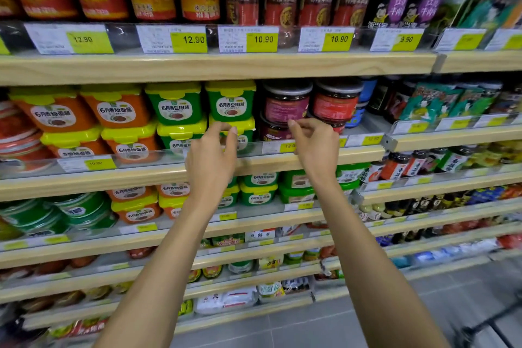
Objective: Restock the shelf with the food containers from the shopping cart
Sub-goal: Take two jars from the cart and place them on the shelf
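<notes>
Green food containers with yellow lids (231, 102) stand stacked two high on the second shelf (169, 175), next to orange ones (115, 110) on their left. My left hand (211, 155) hovers in front of the lower green container (243, 128), fingers loosely curled and holding nothing. My right hand (316, 147) is raised just right of it, in front of dark jars with red labels (286, 106), fingers also curled and empty. Neither hand visibly touches a container.
Sauce bottles (282, 0) fill the top shelf behind yellow price tags (262, 41). More green and orange tubs (258, 192) sit on the shelf below. Green packets (440, 102) lie to the right. A dark cart part (485, 325) shows at bottom right over grey floor.
</notes>
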`<state>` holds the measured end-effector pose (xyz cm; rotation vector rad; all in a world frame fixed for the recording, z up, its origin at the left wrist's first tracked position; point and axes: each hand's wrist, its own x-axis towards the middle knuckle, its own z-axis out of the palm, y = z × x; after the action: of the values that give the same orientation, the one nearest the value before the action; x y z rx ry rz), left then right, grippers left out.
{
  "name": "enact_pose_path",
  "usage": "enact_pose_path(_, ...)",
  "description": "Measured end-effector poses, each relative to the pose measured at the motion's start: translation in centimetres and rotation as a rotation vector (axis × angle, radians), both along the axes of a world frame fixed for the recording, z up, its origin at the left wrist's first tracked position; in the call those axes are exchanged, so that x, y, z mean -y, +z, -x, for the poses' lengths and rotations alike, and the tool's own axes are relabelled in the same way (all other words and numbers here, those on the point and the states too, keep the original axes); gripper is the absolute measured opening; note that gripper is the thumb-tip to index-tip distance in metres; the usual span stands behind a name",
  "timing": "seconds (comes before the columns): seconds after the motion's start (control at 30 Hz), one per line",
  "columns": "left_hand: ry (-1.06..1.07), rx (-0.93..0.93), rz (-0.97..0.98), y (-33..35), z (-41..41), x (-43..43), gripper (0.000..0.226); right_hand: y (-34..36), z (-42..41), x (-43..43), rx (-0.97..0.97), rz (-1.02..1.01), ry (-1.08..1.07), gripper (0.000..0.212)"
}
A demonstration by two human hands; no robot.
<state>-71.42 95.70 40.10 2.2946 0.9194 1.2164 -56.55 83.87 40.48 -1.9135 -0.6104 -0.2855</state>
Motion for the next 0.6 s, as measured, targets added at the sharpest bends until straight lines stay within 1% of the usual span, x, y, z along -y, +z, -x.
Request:
enact_pose_path(0.07,-0.087,-0.026,0.021,0.0,-1.8,0.9,0.032,0.4,-1.4,0.8,0.007,0.017,-0.026,0.040)
enact_pose_path(0.13,-0.126,-0.034,0.043,0.1,-3.9,1.7,0.041,0.6,-2.8,1.1,0.021,0.058,-0.021,0.047)
enact_pose_path(0.27,-0.088,-0.068,0.081,0.2,-7.6,1.8,0.059,0.0,-4.6,0.7,0.015,0.078,0.122,0.058)
enact_pose_path(0.37,-0.044,-0.091,0.119,-0.5,-9.4,1.4,0.065,-1.1,-5.8,0.3,0.010,0.048,0.223,0.071)
enact_pose_path(0.4,-0.047,-0.078,0.133,-0.7,-9.7,1.4,0.066,-1.5,-6.2,0.2,0.009,0.036,0.258,0.070)
enact_pose_path(0.5,-0.048,-0.037,0.155,-1.1,-10.5,1.6,0.059,-2.0,-7.1,0.2,0.003,-0.018,0.376,0.058)
enact_pose_path(0.6,-0.061,-0.012,0.129,-1.3,-10.8,1.7,0.052,-2.0,-7.5,0.2,-0.031,-0.053,0.420,0.050)
